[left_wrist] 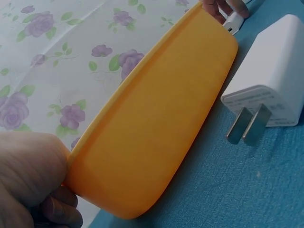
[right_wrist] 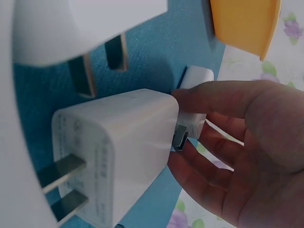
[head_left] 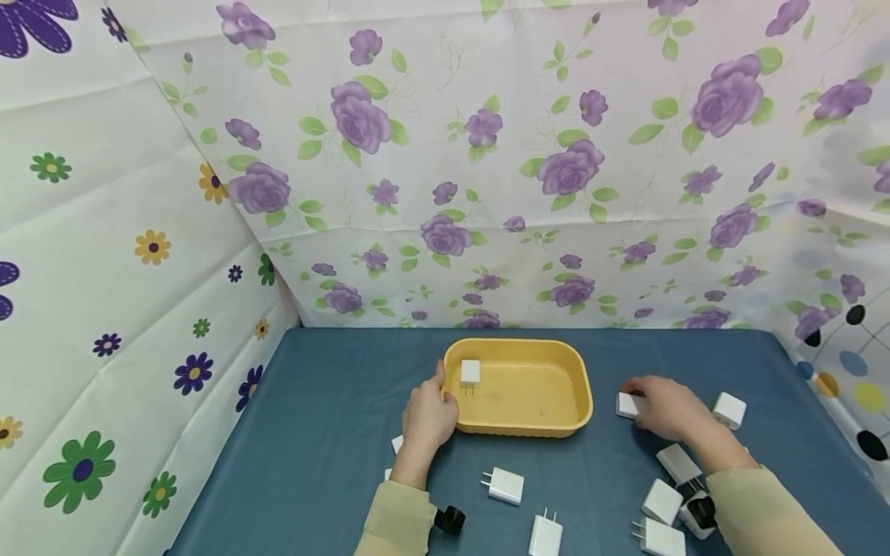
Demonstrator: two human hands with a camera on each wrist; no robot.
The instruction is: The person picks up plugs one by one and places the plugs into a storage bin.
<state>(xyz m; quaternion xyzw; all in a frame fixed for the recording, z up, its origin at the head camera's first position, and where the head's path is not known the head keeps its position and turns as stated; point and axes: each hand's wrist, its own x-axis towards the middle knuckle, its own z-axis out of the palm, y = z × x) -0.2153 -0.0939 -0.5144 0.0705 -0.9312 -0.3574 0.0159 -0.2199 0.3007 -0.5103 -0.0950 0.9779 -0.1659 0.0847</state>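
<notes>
Sleeve (head_left: 768, 510); right hand (head_left: 669, 408) pinching charger (head_left: 628, 405).

In my head view, the right hand (head_left: 666, 408) covers part of the white charger (head_left: 628, 406) it grips, and the left forearm (head_left: 412, 465) hides most of two other chargers (head_left: 397, 444). My left wrist view cuts off the left hand (left_wrist: 33, 175) and a nearby charger (left_wrist: 273, 66); the yellow tray's wall (left_wrist: 142, 128) conceals its inside. From the right wrist, I find the print (right_wrist: 78, 128) too blurred to read.
</notes>
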